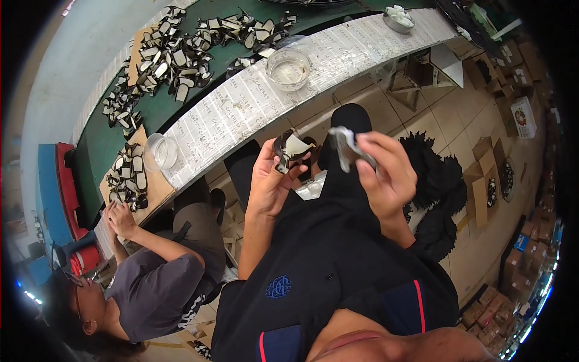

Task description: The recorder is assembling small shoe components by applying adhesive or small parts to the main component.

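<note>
My left hand (265, 184) is closed around a small glossy black piece with a cream face (295, 146), which looks like a covered shoe heel. It holds the piece up in front of my lap, with the cream side showing. To its right, my right hand (391, 178) pinches a crumpled grey-white cloth (345, 149) between thumb and fingers. The cloth is slightly blurred and hangs apart from the black piece. Many similar black-and-cream pieces (181, 57) lie heaped on the green belt (96, 157) beyond the bench edge.
A clear round bowl (288, 71) stands on the paper-covered ledge (235, 111), and another clear cup (160, 152) is farther left. A metal dish of white wads (398, 20) is at the far right. A co-worker (154, 280) sits at left. Black fringed material (431, 193) and an open carton (482, 181) lie right.
</note>
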A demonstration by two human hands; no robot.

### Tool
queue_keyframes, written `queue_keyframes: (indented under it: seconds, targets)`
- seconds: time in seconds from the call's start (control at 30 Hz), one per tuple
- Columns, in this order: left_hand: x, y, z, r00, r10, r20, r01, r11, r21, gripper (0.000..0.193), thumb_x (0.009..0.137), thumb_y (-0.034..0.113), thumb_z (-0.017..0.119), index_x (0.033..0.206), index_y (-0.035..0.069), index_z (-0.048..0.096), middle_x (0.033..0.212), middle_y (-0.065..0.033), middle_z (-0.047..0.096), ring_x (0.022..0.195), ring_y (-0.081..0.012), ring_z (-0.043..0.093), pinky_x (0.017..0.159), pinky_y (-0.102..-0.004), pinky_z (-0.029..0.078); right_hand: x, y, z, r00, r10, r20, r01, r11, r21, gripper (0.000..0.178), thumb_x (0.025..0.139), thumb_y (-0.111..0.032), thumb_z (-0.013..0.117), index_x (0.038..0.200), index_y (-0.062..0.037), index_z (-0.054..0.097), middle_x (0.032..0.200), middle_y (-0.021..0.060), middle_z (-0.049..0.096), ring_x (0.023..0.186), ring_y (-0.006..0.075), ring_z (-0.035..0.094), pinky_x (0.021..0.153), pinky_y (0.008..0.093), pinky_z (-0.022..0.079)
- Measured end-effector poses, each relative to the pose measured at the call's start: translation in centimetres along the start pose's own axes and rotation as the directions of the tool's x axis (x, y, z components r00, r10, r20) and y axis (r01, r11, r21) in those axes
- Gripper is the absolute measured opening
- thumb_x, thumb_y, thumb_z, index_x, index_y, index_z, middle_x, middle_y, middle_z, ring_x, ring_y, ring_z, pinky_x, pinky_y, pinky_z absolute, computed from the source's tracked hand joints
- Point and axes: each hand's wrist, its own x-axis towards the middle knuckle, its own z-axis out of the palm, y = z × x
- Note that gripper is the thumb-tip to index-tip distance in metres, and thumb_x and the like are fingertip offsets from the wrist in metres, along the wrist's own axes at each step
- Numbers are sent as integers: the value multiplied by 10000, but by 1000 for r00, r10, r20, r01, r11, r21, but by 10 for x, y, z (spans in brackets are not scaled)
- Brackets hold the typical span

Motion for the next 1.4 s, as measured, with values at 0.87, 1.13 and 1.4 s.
queue_keyframes:
  seconds: [0.87,1.13,1.4]
  targets:
    - [10,-10,-17,920,124,371,129,800,-586,347,926,194,682,1204,241,479,1125,-77,459,1161,-288,478,942,-384,512,0,-8,59,744,-631,221,649,761,-15,256,793,-87,672,1039,-129,726,1092,56,644,898,170,624,751,276,468]
    - [16,-7,-25,943,93,321,111,818,-564,312,953,201,650,1213,238,481,1155,-73,468,1198,-289,471,954,-379,490,5,-5,60,720,-636,278,641,763,87,268,806,-89,670,1068,-114,717,1114,59,647,906,169,616,734,267,472]
    - [18,35,-30,936,331,-124,-336,941,-26,381,983,123,576,1350,158,478,1194,-98,559,1155,-289,547,955,-376,489,-14,26,38,936,-297,189,229,921,314,302,759,16,716,1055,-42,715,1135,160,634,846,241,654,683,311,524]
